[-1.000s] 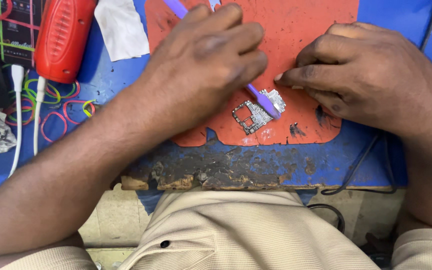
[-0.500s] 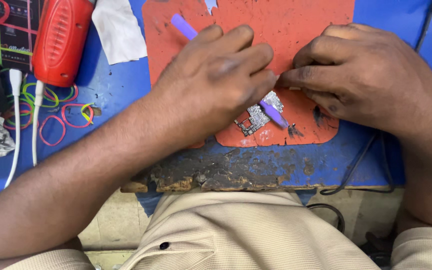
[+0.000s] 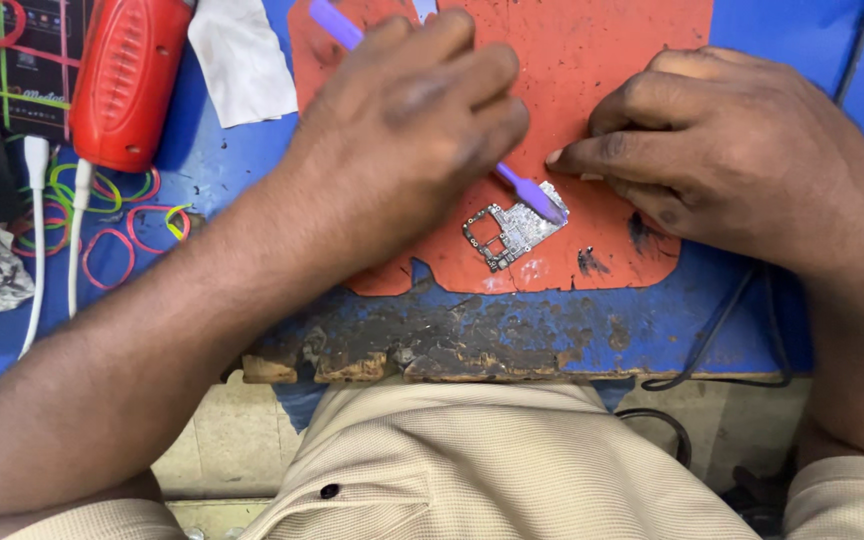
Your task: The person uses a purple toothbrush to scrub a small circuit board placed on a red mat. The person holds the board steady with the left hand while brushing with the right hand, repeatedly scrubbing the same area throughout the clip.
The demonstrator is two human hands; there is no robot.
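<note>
A small silver circuit board (image 3: 512, 232) lies on an orange mat (image 3: 592, 70) on a blue worktable (image 3: 572, 330). My left hand (image 3: 402, 140) grips a purple brush (image 3: 530, 192); its handle end (image 3: 337, 24) sticks out above the knuckles and its head rests on the board's right end. My right hand (image 3: 722, 150) lies on the mat just right of the board, its fingers curled and its fingertips pressed down close to the board's edge. Whether they touch the board I cannot tell.
A red tool (image 3: 127, 80) and a white cloth (image 3: 242, 60) lie at the upper left. Coloured rubber bands (image 3: 117, 225) and white cables (image 3: 37, 240) lie left of my forearm. A black cable (image 3: 712, 330) hangs over the worn front edge.
The brush head has slid back and forth a little over the board's right end. My right hand has kept its place beside the board.
</note>
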